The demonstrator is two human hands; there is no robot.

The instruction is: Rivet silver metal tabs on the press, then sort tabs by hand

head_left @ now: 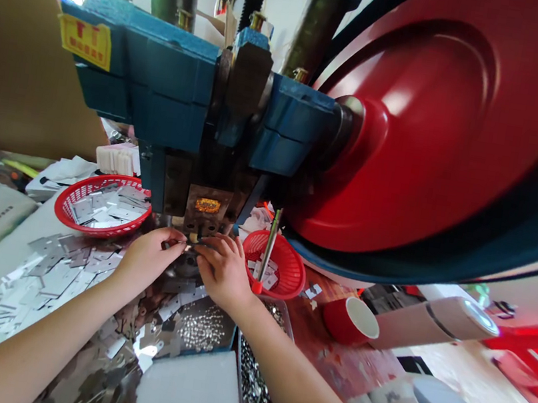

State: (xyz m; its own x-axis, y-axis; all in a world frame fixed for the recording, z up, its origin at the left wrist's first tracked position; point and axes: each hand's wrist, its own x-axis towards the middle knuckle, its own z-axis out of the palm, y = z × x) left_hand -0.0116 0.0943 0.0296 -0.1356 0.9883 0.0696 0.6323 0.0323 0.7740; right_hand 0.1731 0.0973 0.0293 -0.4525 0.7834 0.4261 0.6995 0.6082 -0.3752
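Note:
Both hands meet under the ram of a blue punch press (173, 99), at its die area. My left hand (154, 255) is pinched closed on a small metal piece (188, 248), of which only a sliver shows. From the other side, my right hand (225, 272) reaches in with bent fingers pressed together at the same spot; whatever its fingertips grip is hidden. Just below the hands, flat metal plates (183, 300) and a pile of small silvery rivet-like parts (202, 327) lie on the press bed.
A red basket (142, 219) of metal plates stands left, above loose plates (61, 271). Right are another red basket (295, 279), a clear tub (291, 329) of small metal parts, a red cup (339, 320) and a pale cylindrical bottle (412, 324). A large red flywheel (438, 119) overhangs them.

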